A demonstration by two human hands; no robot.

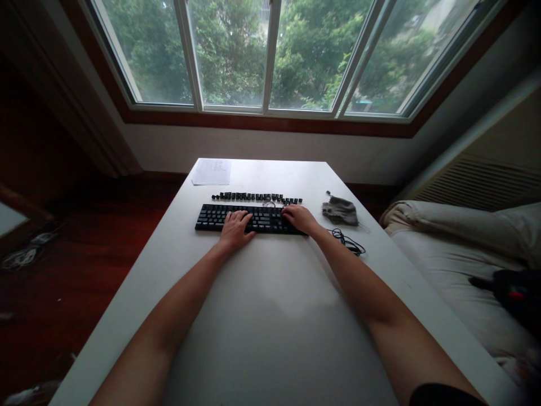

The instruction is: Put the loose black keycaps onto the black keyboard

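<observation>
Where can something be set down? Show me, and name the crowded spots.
Bare tabletop lies between the forearms, on the near side of the keyboard, and beyond the row of keycaps, right of the paper. Crowded around the keyboard: left hand and right hand over it, keycaps along its far edge, gray pouch and coiled cable to its right.

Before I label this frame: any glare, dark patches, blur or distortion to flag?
Head view: bright window backlights the scene, with glare on the far end of the table; head view: floor at left sinks into shadow; head view: wide-angle stretch toward the borders, black item at right edge soft; head view: keyboard clearer, but too small to read its lettering.
</observation>
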